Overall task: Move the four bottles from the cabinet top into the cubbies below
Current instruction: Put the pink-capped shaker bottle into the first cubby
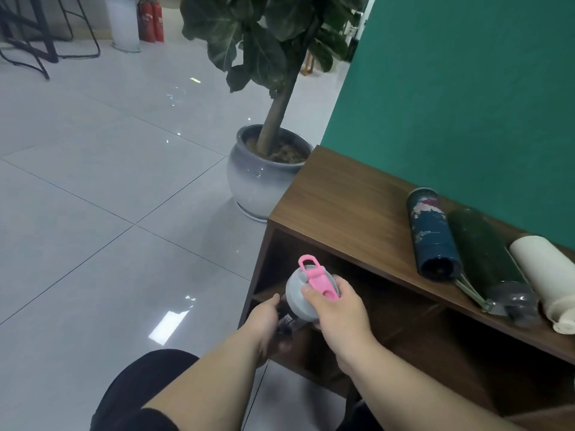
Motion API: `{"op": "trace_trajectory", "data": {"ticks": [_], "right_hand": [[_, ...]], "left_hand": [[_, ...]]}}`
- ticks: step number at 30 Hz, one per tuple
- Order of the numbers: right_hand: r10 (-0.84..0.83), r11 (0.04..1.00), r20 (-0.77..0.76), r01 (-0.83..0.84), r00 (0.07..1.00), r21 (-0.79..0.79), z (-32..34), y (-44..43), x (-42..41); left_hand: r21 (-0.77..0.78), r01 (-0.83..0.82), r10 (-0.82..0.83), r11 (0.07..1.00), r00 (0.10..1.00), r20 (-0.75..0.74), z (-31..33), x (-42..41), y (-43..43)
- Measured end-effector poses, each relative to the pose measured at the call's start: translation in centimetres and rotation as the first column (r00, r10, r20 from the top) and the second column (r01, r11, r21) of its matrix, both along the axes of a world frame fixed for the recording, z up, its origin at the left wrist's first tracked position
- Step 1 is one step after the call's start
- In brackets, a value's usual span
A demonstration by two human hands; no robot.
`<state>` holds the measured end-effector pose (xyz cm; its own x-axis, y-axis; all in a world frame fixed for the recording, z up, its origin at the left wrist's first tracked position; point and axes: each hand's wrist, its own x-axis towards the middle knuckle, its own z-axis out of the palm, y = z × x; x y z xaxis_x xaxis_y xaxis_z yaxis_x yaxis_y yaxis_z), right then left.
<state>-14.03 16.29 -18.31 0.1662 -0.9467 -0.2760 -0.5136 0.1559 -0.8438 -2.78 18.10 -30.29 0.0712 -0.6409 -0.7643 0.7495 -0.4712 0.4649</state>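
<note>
Hands meet at lower centre of the frame, in front of the open cubby [342, 306] of the wooden cabinet [342, 206]. The right hand [337, 309] has its grip clamped around the grey lid of a bottle with a pink strap [314, 279], thumb lying across the strap. The left hand [264, 321] is just beside it, lower left, its grip curled around the bottle's darker body, which is mostly hidden. The bottle is tilted, lid toward the camera, at the mouth of the upper left cubby; whether it rests on the shelf cannot be told.

Three bottles lie on their sides on the cabinet top at right of the frame, side by side and touching: a dark blue patterned bottle [432, 234], a dark green bottle [485, 256] with a clear cap, and a cream bottle [547, 275] at the right edge. A potted fiddle-leaf plant [267, 169] stands on the tiled floor [93, 181] just beyond the cabinet's far end, beside the green wall [466, 88].
</note>
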Motion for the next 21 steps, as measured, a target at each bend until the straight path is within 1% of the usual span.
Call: {"op": "trace_trajectory", "data": {"ticks": [3,6,7,9,11,12,13,14,15,17,21], "right_hand": [[-0.025,1.000,-0.013,0.025,1.000,0.018,-0.7,-2.1,1.2],[-0.036,0.999,0.025,0.035,0.999,0.029,-1.5,-3.9,2.4],[-0.032,0.999,0.034,0.031,0.999,0.027,-1.8,-4.4,2.8],[-0.028,1.000,0.031,0.027,0.999,0.012,-2.5,-5.4,3.5],[-0.027,1.000,0.013,0.027,1.000,0.001,-3.0,-6.3,4.2],[-0.030,1.000,0.014,0.030,0.999,0.008,-3.3,-6.8,4.5],[-0.040,0.999,0.020,0.039,0.999,0.023,-3.6,-7.2,4.8],[-0.051,0.998,0.028,0.049,0.998,0.040,-3.8,-7.6,5.1],[-0.059,0.996,0.039,0.057,0.998,0.063,-4.0,-8.0,5.4],[-0.059,0.993,0.056,0.053,0.997,0.104,-4.3,-8.7,5.9],[-0.072,0.991,0.013,0.070,0.997,0.115,-5.3,-9.7,6.6]], "left_hand": [[0.059,-0.007,0.001,0.998,0.994,0.107,-0.4,0.3,-0.7],[0.056,-0.057,0.048,0.997,0.988,0.148,-1.5,0.8,-2.1],[0.040,-0.082,0.074,0.996,0.983,0.168,-2.6,1.0,-2.9],[-0.005,-0.139,0.138,0.990,0.973,0.187,-8.1,1.5,-5.6],[-0.027,-0.203,0.204,0.979,0.968,0.144,-13.4,1.8,-7.9],[-0.027,-0.222,0.224,0.975,0.967,0.121,-13.8,1.9,-8.4],[-0.033,-0.221,0.223,0.975,0.970,0.096,-13.1,2.0,-8.4],[-0.038,-0.233,0.235,0.972,0.968,0.089,-10.7,1.9,-8.0],[-0.055,-0.245,0.250,0.968,0.962,0.107,-7.4,1.9,-7.3],[-0.077,-0.258,0.267,0.963,0.952,0.147,-4.6,2.0,-6.8],[-0.050,-0.260,0.265,0.964,0.944,0.197,-5.0,2.1,-7.3]]}}
